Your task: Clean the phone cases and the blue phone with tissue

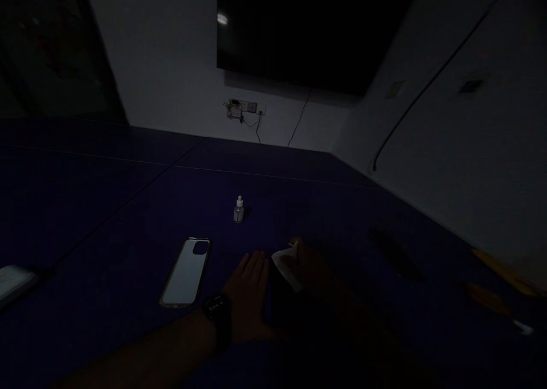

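My left hand (248, 298), a dark watch (217, 315) on its wrist, lies flat with fingers stretched forward and thumb out to the right. My right hand (302, 258) is closed on a piece of white tissue or cloth (287, 266), just right of the left fingertips. Below the white piece is a very dark area; whether it is an object or shadow, I cannot tell. Left of my left hand lies a phone case (183, 275) with a pale back, a dark rim and a camera cutout. A small dropper bottle (238, 212) stands upright beyond my hands.
The blue surface (273, 192) runs to the wall. A white box-like thing (15, 283) is at far left. At right lie a long dark object (395, 255), a yellow item (506, 272) and a brownish item (487, 298). A screen (294, 30) hangs above wall sockets (245, 107).
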A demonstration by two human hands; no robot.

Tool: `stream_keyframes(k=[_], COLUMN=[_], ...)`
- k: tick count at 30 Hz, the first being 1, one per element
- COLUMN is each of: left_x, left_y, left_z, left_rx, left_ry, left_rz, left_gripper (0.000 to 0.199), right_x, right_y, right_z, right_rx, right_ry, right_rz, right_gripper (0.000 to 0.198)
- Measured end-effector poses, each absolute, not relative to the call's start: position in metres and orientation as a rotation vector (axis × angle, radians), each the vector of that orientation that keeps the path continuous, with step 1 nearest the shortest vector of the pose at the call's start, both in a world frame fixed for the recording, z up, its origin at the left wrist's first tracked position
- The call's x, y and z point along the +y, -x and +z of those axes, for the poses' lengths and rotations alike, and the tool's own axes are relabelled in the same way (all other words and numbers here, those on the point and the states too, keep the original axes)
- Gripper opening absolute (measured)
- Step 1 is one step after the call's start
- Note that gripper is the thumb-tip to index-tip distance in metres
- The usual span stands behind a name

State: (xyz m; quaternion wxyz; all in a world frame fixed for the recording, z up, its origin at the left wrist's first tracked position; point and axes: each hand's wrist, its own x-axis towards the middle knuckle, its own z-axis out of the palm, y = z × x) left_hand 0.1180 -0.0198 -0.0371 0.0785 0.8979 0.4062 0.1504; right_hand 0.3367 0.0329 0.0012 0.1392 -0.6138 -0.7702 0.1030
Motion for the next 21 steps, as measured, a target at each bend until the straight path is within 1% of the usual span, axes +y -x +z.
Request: stream_keyframes(k=[5,7,10,12,14,18,21], left_x=[-0.021,-0.021,-0.021,-0.021,-0.020,-0.019,-0.019], left_y=[-0.118,-0.119,-0.119,-0.119,-0.119,-0.118,-0.118], left_z=[-0.032,-0.027,-0.025,-0.026,-0.028,-0.032,-0.032], left_rx=[1.211,1.208,1.204,1.208,1.211,1.209,1.210], left_ry=[-2.648,-2.646,-2.661,-2.666,-2.668,-2.681,-2.676], left_rz=[0.421,0.405,0.408,0.406,0.406,0.420,0.398], left_gripper=[0.138,0.137,0.137,0.137,0.138,0.137,0.137], right_x=[0.033,0.032,0.032,0.033,0.033,0.032,0.029], right_y=[-0.339,-0.339,-0.339,-0.340,-0.340,-0.339,-0.336], right_z=[0.011,0.014,0.012,0.009,0.007,0.008,0.012], right_rx=[-2.252,-2.263,-2.270,-2.253,-2.203,-2.094,-2.101], right_ry=[2.003,2.027,1.940,1.896,1.923,2.082,2.145], right_rz=[0.198,0.209,0.234,0.249,0.263,0.235,0.155], right_gripper=[0.049,0.043,0.028,0.024,0.028,0.045,0.047])
